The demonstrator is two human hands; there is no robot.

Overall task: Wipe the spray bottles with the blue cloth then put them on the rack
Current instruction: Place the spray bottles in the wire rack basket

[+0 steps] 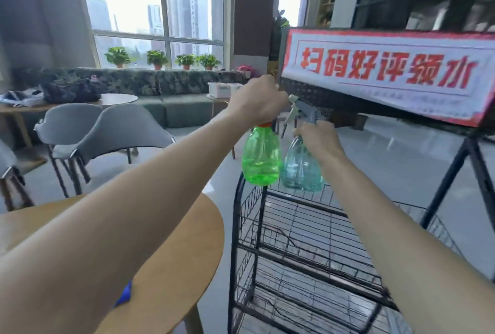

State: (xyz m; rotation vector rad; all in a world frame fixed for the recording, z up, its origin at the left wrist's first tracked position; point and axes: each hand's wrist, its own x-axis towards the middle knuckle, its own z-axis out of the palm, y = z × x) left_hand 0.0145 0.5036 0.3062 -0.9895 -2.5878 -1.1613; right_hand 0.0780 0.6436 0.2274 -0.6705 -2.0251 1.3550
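My left hand (257,102) grips the top of a green spray bottle (261,158) and holds it in the air above the left end of the black wire rack (308,226). My right hand (318,139) grips the neck of a clear teal spray bottle (301,170) with a grey trigger head (302,111). The two bottles hang side by side, touching or nearly so, over the rack's upper shelf. A corner of the blue cloth (124,295) shows on the round wooden table (187,226), mostly hidden under my left forearm.
A red and white sign (388,71) fronts the rack's top tier, just above the bottles. Grey chairs (107,132) stand left of the rack beside another table. A green sofa (174,92) and potted plants (158,59) line the window behind.
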